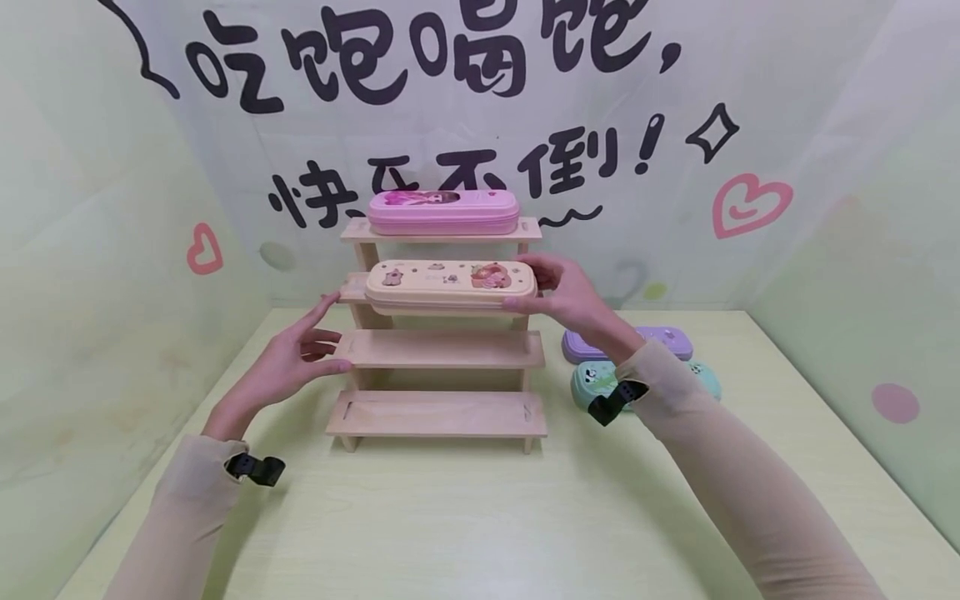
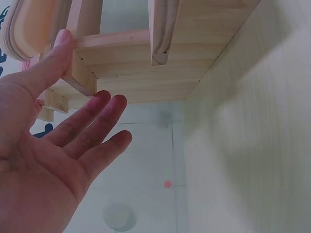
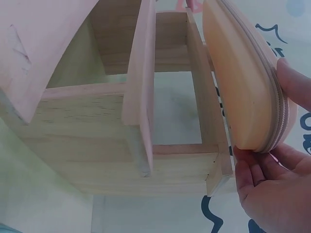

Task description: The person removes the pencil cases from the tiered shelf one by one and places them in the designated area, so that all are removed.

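Observation:
A peach pencil case with dessert pictures lies lengthwise at the second tier from the top of a stepped wooden rack. My right hand grips its right end, thumb in front and fingers behind. In the right wrist view, the zipper side of the peach pencil case faces the thumb. At the rack's left side, my left hand has its thumb against a shelf end and its fingers stretched out. A pink pencil case with a doll picture sits on the top tier.
To the right of the rack, a purple pencil case lies behind a mint green pencil case, partly hidden by my right forearm. The two lower tiers are bare wood. Printed cloth walls stand behind and beside the pale table.

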A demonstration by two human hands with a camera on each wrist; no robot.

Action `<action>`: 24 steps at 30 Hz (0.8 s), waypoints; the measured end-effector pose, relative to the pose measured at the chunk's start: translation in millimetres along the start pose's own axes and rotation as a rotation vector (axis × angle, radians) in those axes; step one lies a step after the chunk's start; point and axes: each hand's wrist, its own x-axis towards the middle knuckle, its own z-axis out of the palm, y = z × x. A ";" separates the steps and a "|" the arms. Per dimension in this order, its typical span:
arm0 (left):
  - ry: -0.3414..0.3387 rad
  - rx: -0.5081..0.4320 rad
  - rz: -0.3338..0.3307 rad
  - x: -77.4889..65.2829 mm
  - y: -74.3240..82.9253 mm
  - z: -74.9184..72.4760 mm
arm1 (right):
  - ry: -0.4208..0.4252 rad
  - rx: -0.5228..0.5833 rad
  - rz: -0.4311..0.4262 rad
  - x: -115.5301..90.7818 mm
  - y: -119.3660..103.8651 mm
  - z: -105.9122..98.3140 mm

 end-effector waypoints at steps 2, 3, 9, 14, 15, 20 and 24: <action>-0.003 -0.006 -0.006 0.0 0.3 0.2 | -0.003 -0.005 -0.003 -3.8 0.9 -1.2; -0.003 -0.008 -0.007 0.1 0.4 0.2 | -0.003 -0.007 -0.005 -5.7 1.3 -1.8; 0.001 -0.012 -0.008 0.0 0.0 0.1 | 0.003 -0.029 -0.031 -15.7 2.5 -3.0; -0.001 -0.016 -0.006 -1.5 -0.2 0.0 | -0.002 -0.048 -0.049 -26.2 1.6 -3.4; -0.002 -0.016 -0.005 -1.6 -0.3 0.1 | -0.005 -0.053 -0.049 -28.6 1.4 -3.6; 0.001 -0.002 -0.004 -1.0 0.2 0.1 | -0.012 -0.074 -0.044 -40.5 1.6 -5.6; -0.001 0.002 -0.007 -0.7 0.7 -0.1 | -0.013 -0.087 -0.041 -50.7 5.3 -9.5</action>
